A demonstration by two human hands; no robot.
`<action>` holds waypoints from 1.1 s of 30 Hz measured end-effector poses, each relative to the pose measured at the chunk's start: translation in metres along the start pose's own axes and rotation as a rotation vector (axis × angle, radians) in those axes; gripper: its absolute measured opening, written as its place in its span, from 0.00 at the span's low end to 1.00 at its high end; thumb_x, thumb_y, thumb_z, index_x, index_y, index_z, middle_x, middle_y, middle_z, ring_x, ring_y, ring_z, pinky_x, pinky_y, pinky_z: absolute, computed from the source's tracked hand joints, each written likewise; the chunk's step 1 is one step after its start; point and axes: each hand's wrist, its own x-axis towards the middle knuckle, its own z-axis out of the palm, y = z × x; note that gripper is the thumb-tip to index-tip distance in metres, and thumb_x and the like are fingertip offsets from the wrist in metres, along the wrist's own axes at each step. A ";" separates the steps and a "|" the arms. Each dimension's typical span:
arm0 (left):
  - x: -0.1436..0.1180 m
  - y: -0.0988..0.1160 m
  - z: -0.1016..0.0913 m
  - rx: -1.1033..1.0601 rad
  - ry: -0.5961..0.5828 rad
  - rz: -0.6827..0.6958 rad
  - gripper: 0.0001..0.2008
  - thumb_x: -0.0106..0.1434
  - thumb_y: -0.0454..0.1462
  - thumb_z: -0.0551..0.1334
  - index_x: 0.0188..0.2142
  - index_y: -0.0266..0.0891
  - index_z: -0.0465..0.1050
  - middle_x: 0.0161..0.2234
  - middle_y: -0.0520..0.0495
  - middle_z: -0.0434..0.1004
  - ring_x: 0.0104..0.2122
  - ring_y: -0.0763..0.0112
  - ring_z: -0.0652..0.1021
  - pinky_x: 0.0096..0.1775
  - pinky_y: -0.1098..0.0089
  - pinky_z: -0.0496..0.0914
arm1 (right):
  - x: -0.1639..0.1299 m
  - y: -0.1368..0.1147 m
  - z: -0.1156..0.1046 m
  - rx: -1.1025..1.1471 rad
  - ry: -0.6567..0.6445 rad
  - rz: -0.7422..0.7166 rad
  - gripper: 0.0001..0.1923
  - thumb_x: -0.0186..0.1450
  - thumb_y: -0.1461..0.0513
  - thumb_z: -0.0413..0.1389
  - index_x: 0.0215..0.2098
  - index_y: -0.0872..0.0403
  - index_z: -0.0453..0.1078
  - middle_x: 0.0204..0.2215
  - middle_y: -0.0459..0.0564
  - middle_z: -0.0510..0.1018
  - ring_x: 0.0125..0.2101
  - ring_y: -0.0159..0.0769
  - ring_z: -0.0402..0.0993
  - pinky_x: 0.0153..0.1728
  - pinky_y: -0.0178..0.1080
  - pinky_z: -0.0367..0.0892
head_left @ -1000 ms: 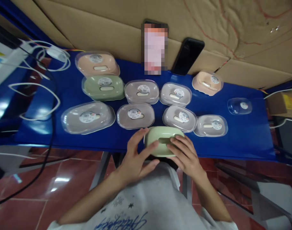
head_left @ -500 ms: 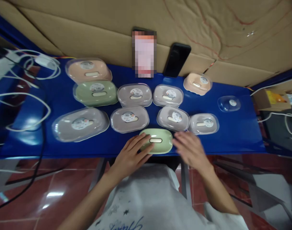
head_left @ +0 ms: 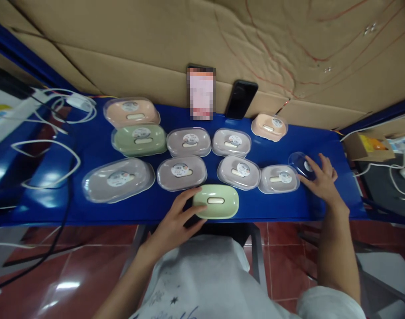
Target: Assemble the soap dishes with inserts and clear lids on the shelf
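The blue table [head_left: 99, 215] carries lidded grey containers [head_left: 180, 180] in two rows. The left hand [head_left: 171, 226] is loosely spread, not clenched; the right hand [head_left: 323, 182] has its fingers bent. The light green container [head_left: 215, 212] lies near the front edge, left fingers on its left end. The clear lid [head_left: 295, 161] is at the right fingers; whether they grasp it, I cannot tell.

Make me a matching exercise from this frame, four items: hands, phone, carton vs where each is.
1. Left hand
2. Right hand
3. Black phone
4. Carton

A. Leaning against the cardboard
B. At the loose clear lid
C. Right of the blue table
D. On the front green box

Pairs: 1-D, 2-B, 3-A, 4-C
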 end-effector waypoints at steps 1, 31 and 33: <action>0.000 0.000 0.000 -0.014 -0.002 -0.013 0.16 0.72 0.33 0.69 0.57 0.46 0.75 0.71 0.40 0.64 0.71 0.52 0.70 0.68 0.49 0.73 | -0.003 0.001 -0.003 0.039 -0.024 0.011 0.45 0.67 0.31 0.58 0.67 0.54 0.73 0.67 0.69 0.72 0.67 0.71 0.68 0.63 0.69 0.66; 0.002 -0.009 0.000 -0.201 -0.104 -0.202 0.45 0.70 0.43 0.72 0.78 0.56 0.50 0.73 0.39 0.64 0.72 0.50 0.70 0.70 0.44 0.70 | -0.062 -0.306 0.010 0.252 -0.336 -0.538 0.39 0.75 0.48 0.61 0.80 0.39 0.53 0.79 0.57 0.55 0.77 0.63 0.53 0.70 0.69 0.65; 0.001 -0.008 0.002 -0.192 -0.101 -0.201 0.44 0.70 0.42 0.72 0.78 0.57 0.51 0.73 0.40 0.63 0.71 0.51 0.70 0.70 0.46 0.70 | -0.063 -0.303 0.017 0.240 -0.292 -0.546 0.37 0.74 0.49 0.62 0.78 0.38 0.57 0.78 0.57 0.58 0.77 0.63 0.53 0.69 0.70 0.65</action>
